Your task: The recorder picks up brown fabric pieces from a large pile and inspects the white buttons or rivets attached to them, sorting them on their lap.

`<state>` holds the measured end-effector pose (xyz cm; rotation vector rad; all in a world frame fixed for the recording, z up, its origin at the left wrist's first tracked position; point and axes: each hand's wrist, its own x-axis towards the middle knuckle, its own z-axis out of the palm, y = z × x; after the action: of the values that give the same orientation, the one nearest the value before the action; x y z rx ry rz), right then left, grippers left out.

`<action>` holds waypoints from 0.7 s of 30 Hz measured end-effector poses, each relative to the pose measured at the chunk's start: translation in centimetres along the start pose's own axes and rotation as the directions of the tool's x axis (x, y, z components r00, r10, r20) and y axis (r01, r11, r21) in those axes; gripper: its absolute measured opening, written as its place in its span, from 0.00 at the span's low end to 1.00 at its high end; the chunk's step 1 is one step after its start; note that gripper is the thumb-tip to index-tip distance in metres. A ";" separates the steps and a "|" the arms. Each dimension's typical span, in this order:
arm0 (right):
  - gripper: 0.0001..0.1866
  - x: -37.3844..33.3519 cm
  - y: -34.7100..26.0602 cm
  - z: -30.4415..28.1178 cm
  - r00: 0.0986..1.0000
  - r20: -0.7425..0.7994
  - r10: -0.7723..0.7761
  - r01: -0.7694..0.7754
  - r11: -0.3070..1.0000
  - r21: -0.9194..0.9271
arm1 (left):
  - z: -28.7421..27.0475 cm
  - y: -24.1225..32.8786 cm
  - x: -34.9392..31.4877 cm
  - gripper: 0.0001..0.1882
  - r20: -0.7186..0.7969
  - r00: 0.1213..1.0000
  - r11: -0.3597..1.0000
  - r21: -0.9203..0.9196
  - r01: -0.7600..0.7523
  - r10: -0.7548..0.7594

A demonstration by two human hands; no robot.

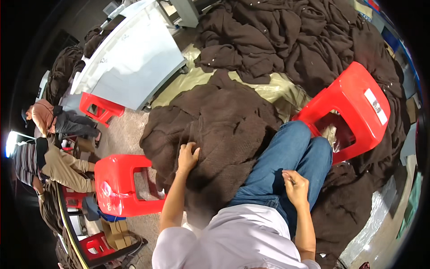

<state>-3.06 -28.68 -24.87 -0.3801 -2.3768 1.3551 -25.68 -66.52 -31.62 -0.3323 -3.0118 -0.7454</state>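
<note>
Left hand (188, 158) is on the brown fabric heap (215, 130) – back of hand up, fingers loosely spread and bent, thumb apart from them. Heap sits directly in front of the seated wearer, left of the knees, its near edge up against the lap.

Right hand (296, 189) is over the right thigh, above the blue jeans (280, 157), well apart from the heap. Fingers curled in, thumb pressed to the index finger; dark spot at the pinch – might be a small item or just shadow, can't tell at this size.

Around it: 2 big red stools – left stool (114, 184) just beside the heap, right stool (365, 110) with a white label, just past the knees. Larger brown fabric pile (286, 36) on the far side, running down the right. Yellowish sheet (181, 83) shows between heap and pile. Clear plastic sheet (374, 219) near right.

Far left: white table (134, 56), a smaller red stool (104, 106) by its near edge. 2 co-workers at the left – peach top (44, 115), striped top (26, 158) – both bent over. Cardboard box (117, 234) near left.
</note>
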 end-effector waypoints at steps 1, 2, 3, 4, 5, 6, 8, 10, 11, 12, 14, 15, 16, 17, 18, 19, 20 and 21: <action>0.06 -0.4 -0.2 0.6 0.999 0.033 0.024 -0.025 0.999 0.020 | 0.0 1.8 -0.4 0.18 -0.209 0.975 0.997 0.009 -0.074 0.075; 0.06 -0.9 0.0 1.2 0.996 0.070 0.056 -0.059 0.997 0.048 | -0.7 4.0 -0.6 0.17 -0.282 0.958 0.997 -0.040 -0.071 0.057; 0.04 -1.3 -0.1 1.7 0.986 0.108 0.125 -0.132 0.990 0.056 | -1.9 5.9 -0.9 0.17 -0.355 0.934 0.994 -0.084 -0.068 0.034; 0.05 -1.8 0.1 2.3 0.974 0.136 0.181 -0.194 0.976 0.095 | -3.0 7.4 -1.6 0.17 -0.346 0.938 0.973 -0.222 -0.060 -0.022; 0.05 -2.4 0.5 2.7 0.958 0.156 0.241 -0.261 0.957 0.124 | -4.0 9.2 -2.4 0.17 -0.333 0.942 0.972 -0.230 -0.049 -0.031; 0.07 -2.8 0.5 3.0 0.947 0.165 0.275 -0.304 0.934 0.188 | -5.4 11.0 -3.3 0.16 -0.182 0.982 0.992 -0.105 -0.068 0.048; 0.07 -2.8 -0.2 3.1 0.947 0.168 0.273 -0.303 0.934 0.188 | -6.6 12.8 -5.1 0.16 0.007 0.986 0.979 0.115 -0.167 0.167; 0.08 -2.5 -0.6 2.9 0.929 0.193 0.315 -0.351 0.915 0.199 | -6.7 12.7 -6.3 0.12 0.005 0.959 0.946 0.158 -0.282 0.285; 0.08 -2.3 -0.8 2.9 0.929 0.192 0.317 -0.353 0.914 0.198 | -6.5 12.6 -6.5 0.12 0.007 0.958 0.946 0.157 -0.283 0.286; 0.08 -1.9 -1.1 3.0 0.958 0.162 0.238 -0.268 0.943 0.199 | -6.4 12.8 -6.6 0.11 -0.033 0.985 0.986 0.010 -0.167 0.167; 0.13 -1.3 -1.4 3.4 0.987 0.130 0.089 -0.116 0.971 0.210 | -6.6 13.7 -6.4 0.09 0.035 0.999 0.957 -0.285 0.046 -0.038; 0.27 -0.9 -1.8 3.5 0.990 0.140 -0.009 -0.019 0.979 0.202 | -6.6 14.6 -5.9 0.09 0.037 0.999 0.955 -0.292 0.042 -0.033; 0.34 -0.1 -3.8 3.6 0.987 0.154 0.046 -0.079 0.973 0.218 | -6.9 16.2 -5.6 0.08 0.004 0.997 0.898 -0.434 -0.070 0.080; 0.42 0.7 -6.0 3.5 0.981 0.169 0.099 -0.138 0.963 0.233 | -7.3 17.8 -5.5 0.08 -0.048 0.981 0.809 -0.559 -0.181 0.186; 0.42 1.2 -7.1 3.3 0.982 0.168 0.092 -0.130 0.964 0.232 | -8.1 20.2 -5.3 0.08 0.042 0.964 0.788 -0.587 -0.189 0.263; 0.45 1.6 -8.0 3.3 0.982 0.185 0.047 -0.108 0.937 0.333 | -8.5 21.9 -5.5 0.08 0.128 0.935 0.770 -0.609 -0.189 0.331; 0.48 2.0 -8.5 3.4 0.980 0.201 -0.002 -0.087 0.897 0.432 | -7.6 23.0 -5.8 0.09 0.097 0.889 0.720 -0.629 -0.294 0.447; 0.37 1.7 -6.3 4.8 0.986 0.092 -0.136 0.078 0.884 0.462 | -7.0 23.8 -6.0 0.09 0.064 0.829 0.658 -0.643 -0.391 0.556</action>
<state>-7.02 -34.86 -21.31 -0.0297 -2.0360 1.8638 -15.07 -50.39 -14.94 -1.2756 -2.5510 -1.6862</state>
